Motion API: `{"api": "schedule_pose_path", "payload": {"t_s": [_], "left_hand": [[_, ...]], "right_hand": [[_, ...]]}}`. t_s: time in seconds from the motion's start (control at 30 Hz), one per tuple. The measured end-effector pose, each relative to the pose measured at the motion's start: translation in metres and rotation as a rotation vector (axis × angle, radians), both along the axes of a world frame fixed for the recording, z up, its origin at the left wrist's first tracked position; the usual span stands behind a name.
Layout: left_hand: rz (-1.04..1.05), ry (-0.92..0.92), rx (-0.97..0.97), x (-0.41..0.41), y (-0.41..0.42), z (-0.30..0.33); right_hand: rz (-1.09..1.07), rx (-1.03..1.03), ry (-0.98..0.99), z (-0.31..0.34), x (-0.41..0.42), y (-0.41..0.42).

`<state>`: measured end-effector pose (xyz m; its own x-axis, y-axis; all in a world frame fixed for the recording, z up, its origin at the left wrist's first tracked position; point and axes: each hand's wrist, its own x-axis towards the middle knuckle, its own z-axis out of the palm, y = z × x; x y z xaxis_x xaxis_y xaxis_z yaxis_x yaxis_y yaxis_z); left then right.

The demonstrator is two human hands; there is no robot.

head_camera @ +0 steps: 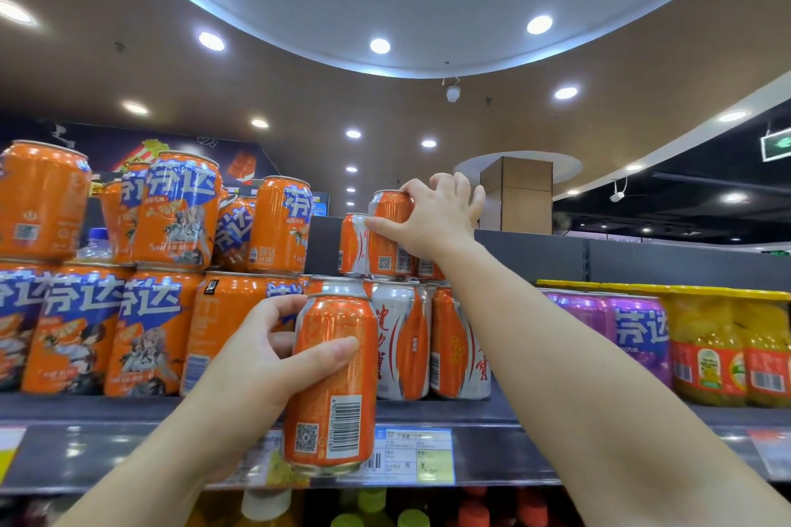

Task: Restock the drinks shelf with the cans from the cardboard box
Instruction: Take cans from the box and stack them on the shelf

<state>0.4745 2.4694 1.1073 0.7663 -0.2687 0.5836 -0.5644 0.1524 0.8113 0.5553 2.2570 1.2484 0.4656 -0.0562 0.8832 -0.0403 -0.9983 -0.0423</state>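
Note:
My left hand [274, 351] grips an upright orange can [331, 381] in front of the shelf edge, barcode facing me. My right hand [432, 214] reaches up and holds another orange can [389, 235] on the upper layer, standing on top of the orange-and-white cans [402, 342] of the top shelf [471, 415]. A second can [353, 244] stands just left of it in that upper layer. The cardboard box is out of view.
Stacked orange cans with blue lettering [171, 210] fill the shelf's left side. Purple cans [633, 334] and yellow fruit jars [727, 351] stand to the right. Price tags [413, 456] line the shelf front. Bottles [372, 505] show on the shelf below.

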Motion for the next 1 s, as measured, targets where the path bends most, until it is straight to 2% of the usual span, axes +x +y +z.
{"api": "schedule_pose_path", "payload": {"t_s": [0.3, 0.6, 1.0], "left_hand": [[0.000, -0.002, 0.002, 0.003, 0.000, -0.002], [-0.001, 0.002, 0.002, 0.002, 0.000, -0.002], [0.003, 0.021, 0.009, 0.000, 0.001, -0.002]], "right_hand": [[0.065, -0.080, 0.017, 0.012, -0.003, 0.003], [0.057, -0.054, 0.062, 0.013, -0.010, -0.003], [0.168, -0.023, 0.065, 0.005, -0.003, -0.018]]}}
